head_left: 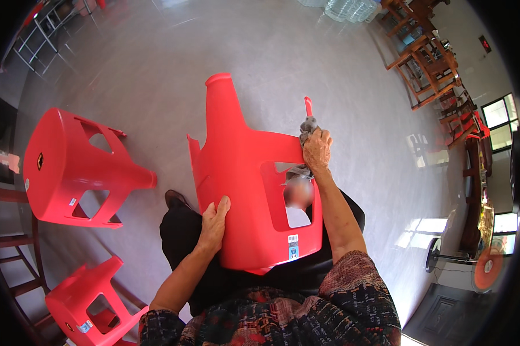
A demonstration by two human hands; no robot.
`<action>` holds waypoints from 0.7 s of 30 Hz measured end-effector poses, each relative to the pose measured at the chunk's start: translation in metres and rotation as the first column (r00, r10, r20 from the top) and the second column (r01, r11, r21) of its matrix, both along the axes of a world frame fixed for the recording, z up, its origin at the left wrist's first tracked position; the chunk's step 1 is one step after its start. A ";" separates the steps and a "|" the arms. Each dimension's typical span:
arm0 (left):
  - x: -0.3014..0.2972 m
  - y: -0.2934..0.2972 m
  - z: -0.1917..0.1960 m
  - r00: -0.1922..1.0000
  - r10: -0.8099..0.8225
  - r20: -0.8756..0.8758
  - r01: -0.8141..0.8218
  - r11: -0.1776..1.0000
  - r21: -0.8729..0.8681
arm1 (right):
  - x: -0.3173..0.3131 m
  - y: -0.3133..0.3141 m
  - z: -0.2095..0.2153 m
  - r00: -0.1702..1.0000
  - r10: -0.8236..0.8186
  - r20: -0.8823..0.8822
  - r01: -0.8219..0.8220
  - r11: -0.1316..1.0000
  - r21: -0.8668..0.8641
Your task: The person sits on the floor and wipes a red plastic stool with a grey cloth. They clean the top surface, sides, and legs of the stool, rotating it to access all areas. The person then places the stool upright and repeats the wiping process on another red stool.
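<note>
Left of the held stool (228, 158), space runs until a second stool (93, 164) blocks.

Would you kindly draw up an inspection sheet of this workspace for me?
Surface: grey floor, glossy, with bright reflections.
Job's things: red stool over the lap, legs pointing away from the body; grey cloth at its edge.
Clutter: second stool and third stool, both red, at the left.
Grips: left grip against the held stool's side; right grip on the cloth.
Cables: a thin line near the standing fan, possibly a cord.
Surroundings: wooden chairs, upper right.
</note>
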State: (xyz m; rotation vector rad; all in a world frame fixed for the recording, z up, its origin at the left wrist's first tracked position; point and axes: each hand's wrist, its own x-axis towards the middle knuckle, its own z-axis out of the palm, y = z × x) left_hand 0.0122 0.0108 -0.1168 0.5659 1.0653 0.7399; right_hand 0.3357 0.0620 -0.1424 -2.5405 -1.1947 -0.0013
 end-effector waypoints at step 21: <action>0.012 -0.003 -0.027 0.969 -0.168 -0.179 0.212 0.941 0.262 | -0.126 0.022 0.162 0.894 0.435 -0.109 -0.108 0.445 0.889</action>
